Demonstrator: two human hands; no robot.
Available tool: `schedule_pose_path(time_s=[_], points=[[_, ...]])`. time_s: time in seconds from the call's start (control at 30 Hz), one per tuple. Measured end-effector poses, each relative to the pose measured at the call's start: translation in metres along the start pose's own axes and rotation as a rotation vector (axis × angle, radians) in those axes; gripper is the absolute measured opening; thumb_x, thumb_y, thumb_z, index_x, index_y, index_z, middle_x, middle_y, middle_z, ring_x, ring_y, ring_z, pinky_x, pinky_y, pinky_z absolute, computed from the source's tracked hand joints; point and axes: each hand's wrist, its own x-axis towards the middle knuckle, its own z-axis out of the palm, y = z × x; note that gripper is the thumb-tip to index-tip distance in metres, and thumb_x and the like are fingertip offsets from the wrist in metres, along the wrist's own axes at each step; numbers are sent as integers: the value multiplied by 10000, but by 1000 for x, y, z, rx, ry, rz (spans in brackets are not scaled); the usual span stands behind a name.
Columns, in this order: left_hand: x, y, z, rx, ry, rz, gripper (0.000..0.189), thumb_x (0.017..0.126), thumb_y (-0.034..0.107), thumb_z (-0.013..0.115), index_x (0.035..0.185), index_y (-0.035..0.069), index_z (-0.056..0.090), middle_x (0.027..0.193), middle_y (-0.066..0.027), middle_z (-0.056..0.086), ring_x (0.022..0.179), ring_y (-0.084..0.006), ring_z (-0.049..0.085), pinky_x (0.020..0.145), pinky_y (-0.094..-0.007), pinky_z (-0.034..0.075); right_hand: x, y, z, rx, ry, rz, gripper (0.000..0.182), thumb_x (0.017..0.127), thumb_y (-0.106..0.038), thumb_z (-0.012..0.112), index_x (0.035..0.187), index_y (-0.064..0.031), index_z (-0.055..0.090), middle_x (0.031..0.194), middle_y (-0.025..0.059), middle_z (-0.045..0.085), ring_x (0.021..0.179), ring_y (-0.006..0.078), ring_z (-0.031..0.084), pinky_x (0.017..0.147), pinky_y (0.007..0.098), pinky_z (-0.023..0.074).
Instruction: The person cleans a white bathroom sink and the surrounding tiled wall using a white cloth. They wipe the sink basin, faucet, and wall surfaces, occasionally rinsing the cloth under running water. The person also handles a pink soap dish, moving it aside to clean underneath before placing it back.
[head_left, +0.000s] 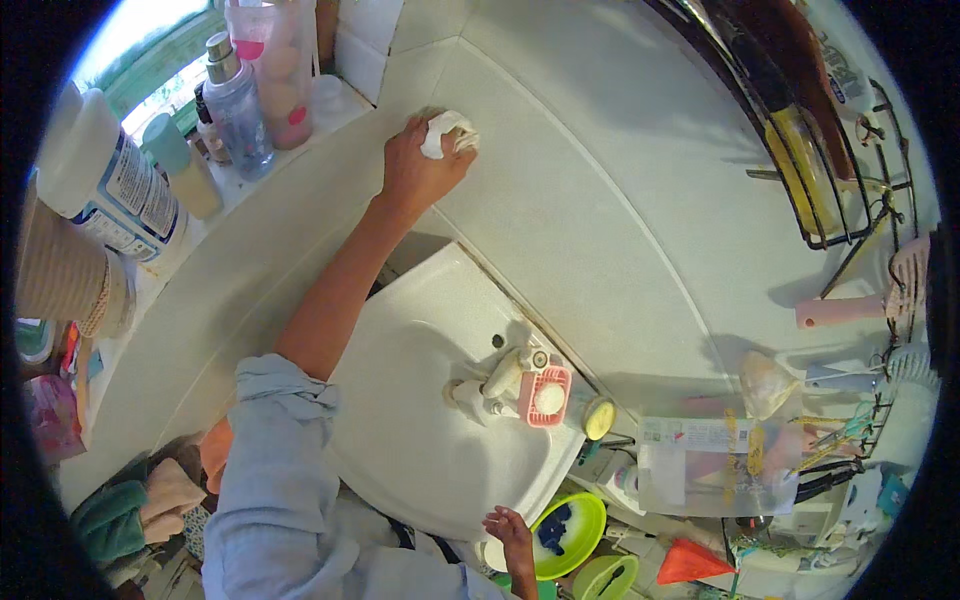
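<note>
My left hand (427, 161) is pressed to the pale tiled wall (570, 225) near the corner, beside the window ledge. Its fingers are closed around a crumpled white cloth (450, 135). Below my outstretched arm is a white ceramic washbasin (420, 420) with a tap (480, 390). A pink soap dish (556, 379) holding a pale bar of soap (550, 399) sits next to the tap. Low in the view, my right hand (514, 529) hovers by the basin's front rim, palm up and fingers slightly apart. Nothing shows in it.
Bottles such as a clear blue spray bottle (240, 120) and a large white tub (112, 180) crowd the ledge. On the right wall hang a black wire rack (832, 240) and a clear bag (712, 472). A lime-green basin (589, 525) stands under the washbasin's right side.
</note>
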Motion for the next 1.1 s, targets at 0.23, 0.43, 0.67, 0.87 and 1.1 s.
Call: schedule_pose_path(time_s=[0.23,0.43,0.67,0.87,1.1], points=[[-51,84,-27,-266,-532,49,358,796,433,646,1012,150,620,812,-104,659,819,-292,652,790,-508,477,-3,6,-7,47,-49,-46,321,963,-202,518,1218,-7,509,1069,136,617,974,241,625,883,358,501],[-57,85,-11,-574,-929,-447,254,783,283,635,896,57,611,825,-166,652,805,-362,635,725,-455,507,-12,0,-9,-26,41,24,317,963,-196,520,1231,-27,503,1092,145,610,980,251,623,891,360,494],[-83,81,-22,-1003,-1305,-118,272,718,120,706,756,21,455,684,-93,485,624,-179,478,590,-374,403,-12,2,-7,-9,34,70,329,957,-233,538,1208,-21,522,1100,146,608,978,249,625,880,360,499],[-57,92,-18,-744,-227,-387,302,704,23,694,828,40,419,893,-158,524,862,-309,523,766,-404,421,-5,14,-11,37,-17,-5,362,949,-254,554,1207,-2,519,1069,133,615,976,246,627,870,357,511],[-40,154,16,-899,247,-635,378,850,-20,513,1195,4,358,1415,-254,297,1296,-396,345,1070,-454,269,-2,6,0,14,-18,40,320,952,-207,533,1202,-6,524,1074,158,616,986,277,627,870,372,506]])
